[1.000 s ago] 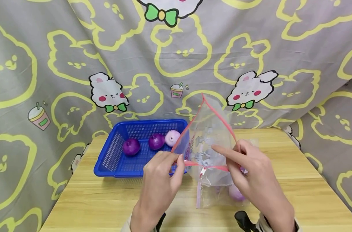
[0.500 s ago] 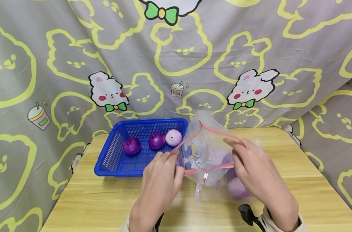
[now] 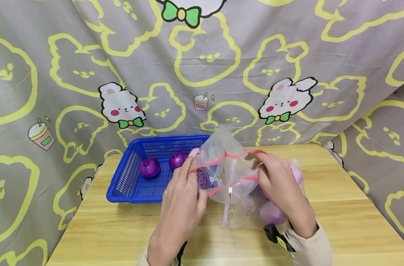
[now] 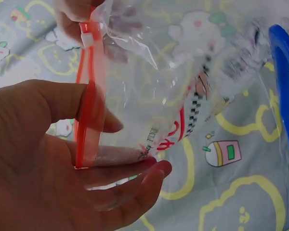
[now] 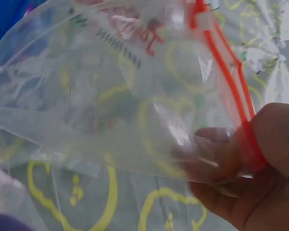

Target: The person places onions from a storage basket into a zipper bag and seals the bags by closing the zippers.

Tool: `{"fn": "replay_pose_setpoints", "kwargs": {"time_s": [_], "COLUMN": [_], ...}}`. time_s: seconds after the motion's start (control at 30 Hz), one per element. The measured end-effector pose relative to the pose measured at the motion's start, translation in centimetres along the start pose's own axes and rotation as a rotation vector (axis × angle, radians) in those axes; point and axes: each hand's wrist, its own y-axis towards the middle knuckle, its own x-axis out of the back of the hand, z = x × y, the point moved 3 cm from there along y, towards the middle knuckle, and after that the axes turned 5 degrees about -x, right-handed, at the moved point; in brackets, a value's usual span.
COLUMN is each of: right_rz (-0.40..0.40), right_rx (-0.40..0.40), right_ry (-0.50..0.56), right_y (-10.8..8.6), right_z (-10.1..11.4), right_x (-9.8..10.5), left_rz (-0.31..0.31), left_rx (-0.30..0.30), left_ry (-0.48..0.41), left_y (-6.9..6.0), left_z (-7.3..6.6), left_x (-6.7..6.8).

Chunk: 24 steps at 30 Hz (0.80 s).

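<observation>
Both hands hold a clear slider zip bag [image 3: 220,147] with a red zip edge, its mouth spread apart above the table. The left hand [image 3: 182,199] pinches the left side of the mouth; in the left wrist view its thumb lies over the red strip. At the opposite side, the right hand [image 3: 276,179] grips the edge between thumb and fingers, as the right wrist view also shows. A white slider [image 3: 230,191] sits on the near strip. Printed red lettering marks the bag [image 4: 154,96]. I see no onion inside it.
Left of the bag stands a blue basket [image 3: 175,144] with two purple onions [image 3: 149,168] and a paler onion [image 3: 193,151], partly covered by the bag. Beneath the right hand, another clear bag [image 3: 238,220] holding onions [image 3: 271,213] lies on the wooden table [image 3: 341,221].
The bag's far corner has dropped and the mouth has reshaped, with its strips closer together. My right hand has shifted slightly left and up. The onions in the basket have stayed put.
</observation>
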Motion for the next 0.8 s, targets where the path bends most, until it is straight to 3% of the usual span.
{"fn": "replay_pose_setpoints", "kwargs": {"time_s": [0.17, 0.3, 0.43, 0.53, 0.67, 0.8], "right_rz": [-0.092, -0.083, -0.024, 0.065, 0.186, 0.211], "right_rx": [-0.071, -0.11, -0.085, -0.075, -0.082, -0.062], "right_ry": [-0.115, -0.147, -0.113, -0.1, -0.122, -0.169], "right_y": [0.1, -0.3, -0.4, -0.5, -0.7, -0.9], "right_z": [0.0, 0.7, 1.2, 1.0, 0.6, 0.4], "right_x": [0.3, 1.1, 1.2, 0.8, 0.2, 0.2], "left_rz": [-0.029, 0.051, 0.2, 0.288, 0.334, 0.353], "left_rx": [0.04, 0.051, 0.062, 0.075, 0.109, 0.11], "left_ry": [0.02, 0.008, -0.01, -0.034, -0.079, -0.132], "left_y": [0.1, 0.1, 0.2, 0.3, 0.5, 0.6], "left_z": [0.0, -0.1, 0.5, 1.2, 2.3, 2.8], "left_x": [-0.3, -0.7, -1.6, -2.6, -3.9, -4.5]}}
